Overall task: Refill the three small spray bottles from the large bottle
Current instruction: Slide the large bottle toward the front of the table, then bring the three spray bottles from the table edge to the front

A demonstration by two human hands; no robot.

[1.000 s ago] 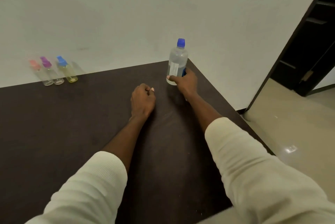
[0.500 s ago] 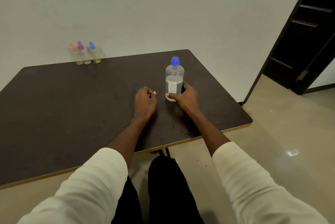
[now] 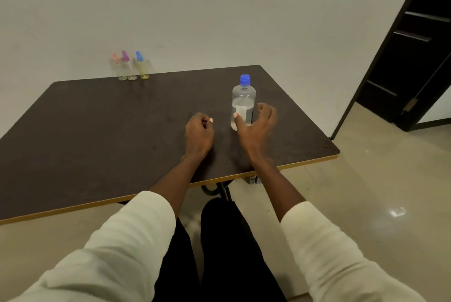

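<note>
Left hand (image 3: 199, 134) rests near the table (image 3: 97, 135) front edge, fingers curled, holding nothing; right hand (image 3: 256, 128) cups loosely around the large bottle (image 3: 242, 102), fingers spread, thumb on the label; bottle upright, capped, partly full, likely smooth and moderately heavy; grip mid-body; three small spray bottles (image 3: 131, 67) stand at the far edge

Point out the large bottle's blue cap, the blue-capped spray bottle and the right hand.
large bottle's blue cap (image 3: 244, 80), head view, side of the cap.
blue-capped spray bottle (image 3: 144, 71), head view, yellowish body.
right hand (image 3: 253, 128), head view, back of the hand.
</note>
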